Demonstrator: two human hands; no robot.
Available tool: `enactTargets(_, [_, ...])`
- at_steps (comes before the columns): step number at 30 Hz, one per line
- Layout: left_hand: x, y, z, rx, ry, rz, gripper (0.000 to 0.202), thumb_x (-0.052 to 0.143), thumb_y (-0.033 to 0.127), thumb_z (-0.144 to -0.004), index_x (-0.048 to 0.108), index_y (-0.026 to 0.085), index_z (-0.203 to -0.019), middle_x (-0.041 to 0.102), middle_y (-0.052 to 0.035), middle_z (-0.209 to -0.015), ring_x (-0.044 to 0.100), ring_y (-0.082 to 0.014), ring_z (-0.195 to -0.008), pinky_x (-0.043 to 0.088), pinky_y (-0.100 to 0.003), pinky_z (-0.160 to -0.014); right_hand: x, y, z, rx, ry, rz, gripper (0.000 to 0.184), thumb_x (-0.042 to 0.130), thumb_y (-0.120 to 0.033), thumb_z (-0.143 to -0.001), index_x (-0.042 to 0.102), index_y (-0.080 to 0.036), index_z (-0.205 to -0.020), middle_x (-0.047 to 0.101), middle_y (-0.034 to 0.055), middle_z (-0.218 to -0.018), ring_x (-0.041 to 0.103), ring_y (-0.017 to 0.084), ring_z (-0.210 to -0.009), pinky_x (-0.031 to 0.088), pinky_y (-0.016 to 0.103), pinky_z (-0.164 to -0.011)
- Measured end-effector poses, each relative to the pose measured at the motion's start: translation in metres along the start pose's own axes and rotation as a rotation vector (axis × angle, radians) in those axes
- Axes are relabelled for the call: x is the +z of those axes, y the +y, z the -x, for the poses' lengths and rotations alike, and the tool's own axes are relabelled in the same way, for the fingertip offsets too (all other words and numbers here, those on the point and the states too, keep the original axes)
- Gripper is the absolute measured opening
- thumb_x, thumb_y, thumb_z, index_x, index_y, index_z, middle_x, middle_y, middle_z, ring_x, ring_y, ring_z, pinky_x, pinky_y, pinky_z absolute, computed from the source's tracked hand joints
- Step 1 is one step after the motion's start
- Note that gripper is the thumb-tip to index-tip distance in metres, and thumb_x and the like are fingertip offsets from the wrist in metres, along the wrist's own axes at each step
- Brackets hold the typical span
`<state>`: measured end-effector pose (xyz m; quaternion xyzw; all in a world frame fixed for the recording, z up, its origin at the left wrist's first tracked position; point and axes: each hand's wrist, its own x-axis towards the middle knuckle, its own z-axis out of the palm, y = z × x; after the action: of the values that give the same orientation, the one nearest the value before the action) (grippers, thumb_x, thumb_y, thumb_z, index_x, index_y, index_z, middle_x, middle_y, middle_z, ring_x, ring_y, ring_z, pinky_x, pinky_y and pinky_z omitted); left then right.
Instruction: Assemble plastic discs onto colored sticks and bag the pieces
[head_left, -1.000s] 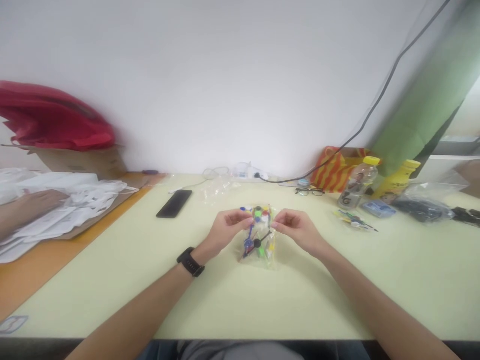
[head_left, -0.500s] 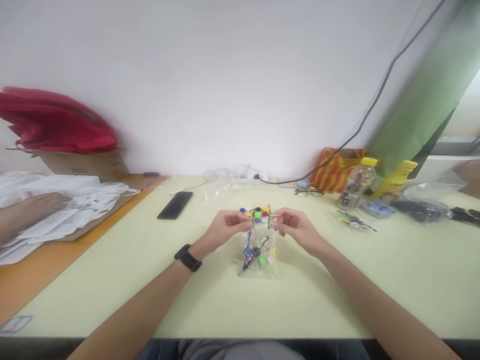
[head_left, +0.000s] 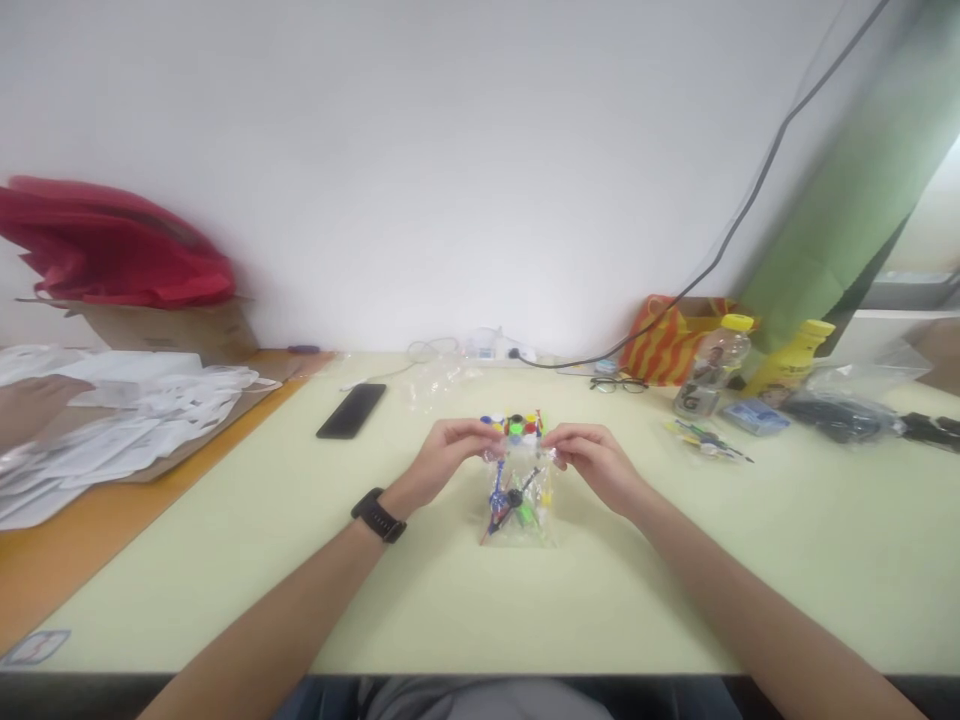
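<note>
In the head view, a clear bag (head_left: 531, 462) stands out near the middle of the table (head_left: 450, 610), between the two hands; small round pots (head_left: 516, 429) in blue, yellow, green, black and red show at its top, with blue, black and green pieces (head_left: 514, 498) lower down inside. Whether its lower end touches the table I cannot tell. The left hand (head_left: 448, 462), a dark watch (head_left: 379, 515) on its wrist, pinches the bag's left edge between thumb and fingers; the right hand (head_left: 596, 462) pinches the right edge the same way, both forearms slanting inward from the near side. To the right lie a small packet (head_left: 705, 440), a blue pack (head_left: 756, 417) and a plastic bag (head_left: 844, 415) with something dark in it, near a see-through bottle (head_left: 712, 368), a yellow bottle (head_left: 791, 362) and a striped bag (head_left: 658, 342). Beyond the hands are glasses (head_left: 617, 385) and crumpled plastic (head_left: 435, 382), with a phone (head_left: 351, 411) to the left. At far left, another person's hand (head_left: 37, 408) is over white bags (head_left: 139, 435), before a cardboard box (head_left: 172, 328) topped by a red bag (head_left: 120, 245); nothing stands between the hands and the clear bag
</note>
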<state>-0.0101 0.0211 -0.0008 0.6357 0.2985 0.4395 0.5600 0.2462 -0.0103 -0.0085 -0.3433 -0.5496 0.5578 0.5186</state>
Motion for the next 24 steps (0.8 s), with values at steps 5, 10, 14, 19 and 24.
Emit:
enactTargets(5, [0.007,0.001,0.002,0.015,0.071,-0.089,0.031,0.077,0.043,-0.085,0.081,0.012,-0.088,0.079,-0.0107,-0.085,0.072,-0.0208,-0.081,0.056,-0.030,-0.077,0.005,-0.003,0.003,-0.066,0.017,0.112,0.033,0.072,-0.048,-0.088,0.079,-0.017,-0.080,0.064,0.0038,-0.069,0.052,0.016,-0.066,0.043,0.032,-0.064])
enactTargets(10, [0.012,0.001,0.002,-0.010,0.130,-0.040,0.040,0.089,0.035,-0.073,0.078,0.015,-0.106,0.077,-0.0038,-0.078,0.072,-0.0173,-0.074,0.058,-0.030,-0.078,0.007,-0.006,0.004,-0.108,0.012,0.169,0.033,0.082,-0.042,-0.082,0.073,-0.021,-0.107,0.061,-0.0017,-0.072,0.052,0.014,-0.065,0.043,0.030,-0.065])
enactTargets(14, [0.011,0.002,0.002,-0.012,0.080,-0.038,0.042,0.088,0.034,-0.076,0.077,0.014,-0.112,0.077,-0.0040,-0.080,0.071,-0.0158,-0.074,0.057,-0.028,-0.077,0.005,-0.006,0.003,-0.107,-0.015,0.189,0.034,0.082,-0.043,-0.082,0.074,-0.020,-0.106,0.058,-0.0019,-0.073,0.053,0.014,-0.068,0.044,0.030,-0.067])
enactTargets(19, [0.012,0.001,0.002,-0.024,-0.006,-0.088,0.030,0.079,0.038,-0.086,0.080,0.014,-0.102,0.079,-0.0084,-0.087,0.070,-0.0163,-0.077,0.055,-0.026,-0.073,0.006,-0.008,0.005,-0.110,-0.037,0.208,0.034,0.083,-0.045,-0.081,0.074,-0.021,-0.103,0.059,-0.0005,-0.077,0.056,0.016,-0.073,0.046,0.031,-0.071])
enactTargets(24, [0.015,-0.001,0.001,-0.035,-0.021,-0.108,0.027,0.080,0.039,-0.084,0.081,0.013,-0.091,0.079,-0.0089,-0.083,0.071,-0.0171,-0.074,0.056,-0.028,-0.074,0.008,-0.010,0.006,-0.080,-0.080,0.276,0.035,0.078,-0.049,-0.085,0.074,-0.021,-0.106,0.063,0.0007,-0.079,0.057,0.016,-0.072,0.046,0.030,-0.069])
